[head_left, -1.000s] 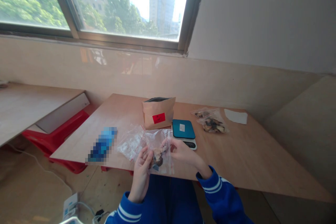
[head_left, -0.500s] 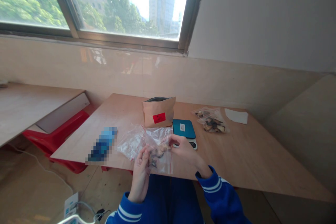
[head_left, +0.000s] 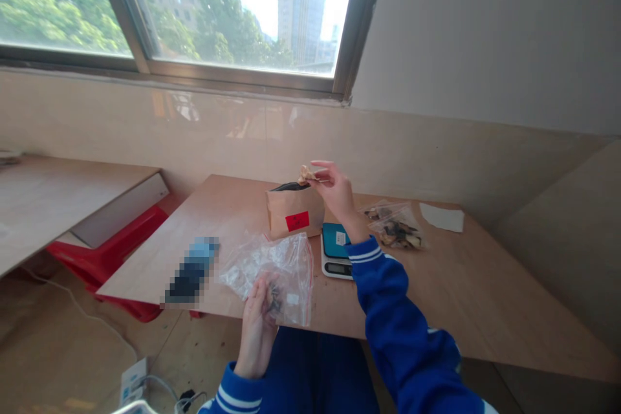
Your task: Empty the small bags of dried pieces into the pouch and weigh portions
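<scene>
At a table [head_left: 466, 297] below a window [head_left: 242, 13], the right grip [head_left: 336, 193] pinches a seemingly dried piece [head_left: 305, 176], the left grip [head_left: 259, 320] a bag [head_left: 295, 278].

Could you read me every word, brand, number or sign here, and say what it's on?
Nothing is legible.
Red label on the kraft pouch: dark marks, too blurred.
White sticker on the digital scale: marks too small.
Scale's display: no digits readable.
White patch at the zip bag: too blurred.
Pixelated item on the table: masked.
</scene>
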A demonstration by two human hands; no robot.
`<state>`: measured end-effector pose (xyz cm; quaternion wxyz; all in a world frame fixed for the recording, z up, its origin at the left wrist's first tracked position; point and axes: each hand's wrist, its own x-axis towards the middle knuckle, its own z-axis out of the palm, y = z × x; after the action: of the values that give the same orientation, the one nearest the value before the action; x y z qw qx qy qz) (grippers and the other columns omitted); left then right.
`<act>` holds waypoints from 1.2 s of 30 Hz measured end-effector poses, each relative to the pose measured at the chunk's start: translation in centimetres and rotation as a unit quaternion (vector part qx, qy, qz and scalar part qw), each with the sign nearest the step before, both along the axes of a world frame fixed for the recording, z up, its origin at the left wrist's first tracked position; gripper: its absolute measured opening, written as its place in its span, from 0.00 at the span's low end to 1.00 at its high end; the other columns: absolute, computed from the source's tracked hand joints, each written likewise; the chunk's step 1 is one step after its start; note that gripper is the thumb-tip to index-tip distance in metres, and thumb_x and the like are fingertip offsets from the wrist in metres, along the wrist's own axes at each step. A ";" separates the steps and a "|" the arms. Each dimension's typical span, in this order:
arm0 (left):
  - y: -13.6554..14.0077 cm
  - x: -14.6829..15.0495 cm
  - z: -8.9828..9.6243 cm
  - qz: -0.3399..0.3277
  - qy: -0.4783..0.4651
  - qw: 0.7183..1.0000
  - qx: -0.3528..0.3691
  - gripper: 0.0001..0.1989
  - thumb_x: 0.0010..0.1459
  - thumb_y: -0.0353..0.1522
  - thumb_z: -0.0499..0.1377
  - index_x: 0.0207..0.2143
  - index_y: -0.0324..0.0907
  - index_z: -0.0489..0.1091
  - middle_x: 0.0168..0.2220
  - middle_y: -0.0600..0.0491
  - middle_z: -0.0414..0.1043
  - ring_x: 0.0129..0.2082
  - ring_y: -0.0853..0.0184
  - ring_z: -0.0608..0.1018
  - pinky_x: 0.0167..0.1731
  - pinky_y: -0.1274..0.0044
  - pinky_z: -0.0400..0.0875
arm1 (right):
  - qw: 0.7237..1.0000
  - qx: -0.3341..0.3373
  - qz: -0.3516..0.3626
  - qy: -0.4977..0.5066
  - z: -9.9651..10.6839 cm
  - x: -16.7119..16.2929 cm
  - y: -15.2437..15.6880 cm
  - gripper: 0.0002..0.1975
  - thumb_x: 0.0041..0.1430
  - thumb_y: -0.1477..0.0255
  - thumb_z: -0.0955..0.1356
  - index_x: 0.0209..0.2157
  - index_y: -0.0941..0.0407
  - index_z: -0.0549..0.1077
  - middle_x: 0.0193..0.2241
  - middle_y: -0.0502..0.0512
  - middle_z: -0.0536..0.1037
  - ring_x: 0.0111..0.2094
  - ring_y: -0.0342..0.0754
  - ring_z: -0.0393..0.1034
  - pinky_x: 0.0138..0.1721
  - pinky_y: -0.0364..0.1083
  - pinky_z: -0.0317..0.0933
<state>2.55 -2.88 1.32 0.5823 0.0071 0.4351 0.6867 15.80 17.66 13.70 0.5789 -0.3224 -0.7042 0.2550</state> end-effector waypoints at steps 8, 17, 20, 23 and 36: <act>-0.1 -1.0 0.4 0.000 0.003 1.000 0.018 0.13 0.64 0.33 0.54 0.47 0.43 0.74 0.49 0.49 0.77 0.44 0.69 0.79 0.40 0.81 0.75 | 0.978 0.109 0.021 -0.178 -2.1 -1.4 2.1 0.06 0.61 0.72 0.66 0.39 0.53 0.73 0.38 0.54 0.79 0.40 0.49 0.74 0.44 0.47 0.66; 0.0 -1.0 1.0 -0.018 -0.033 0.999 0.011 0.14 0.62 0.33 0.54 0.48 0.43 0.74 0.52 0.49 0.75 0.48 0.67 0.78 0.44 0.78 0.74 | 0.985 0.083 0.017 -0.149 -2.3 -0.6 1.4 0.09 0.63 0.67 0.65 0.43 0.53 0.74 0.43 0.54 0.79 0.42 0.48 0.73 0.48 0.46 0.64; -0.1 -1.0 1.0 -0.021 -0.035 0.999 0.018 0.15 0.62 0.34 0.55 0.49 0.43 0.74 0.52 0.48 0.75 0.49 0.66 0.77 0.46 0.77 0.73 | 0.983 0.082 0.007 -0.164 -2.4 -0.5 1.4 0.10 0.63 0.65 0.65 0.42 0.53 0.74 0.41 0.55 0.78 0.43 0.49 0.72 0.48 0.47 0.64; -0.1 -1.0 0.9 -0.021 -0.034 0.999 0.017 0.15 0.61 0.33 0.55 0.49 0.43 0.74 0.51 0.48 0.75 0.48 0.66 0.78 0.45 0.77 0.74 | 0.966 0.127 -0.029 -0.224 -2.5 -0.3 1.4 0.12 0.64 0.64 0.64 0.41 0.54 0.76 0.42 0.58 0.76 0.47 0.51 0.69 0.52 0.51 0.61; -0.4 -1.4 0.1 -0.036 -0.092 0.989 0.108 0.31 0.49 0.25 0.54 0.57 0.44 0.66 0.54 0.48 0.73 0.57 0.62 0.71 0.53 0.72 0.68 | 0.933 0.137 -0.108 -0.313 -2.0 0.0 -0.6 0.22 0.70 0.62 0.54 0.51 0.53 0.74 0.57 0.60 0.66 0.55 0.54 0.60 0.57 0.55 0.52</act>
<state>1.17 -3.24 1.42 0.6400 0.0220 0.3024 0.7060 15.81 17.07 11.67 0.3914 -0.3781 -0.8387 -0.0218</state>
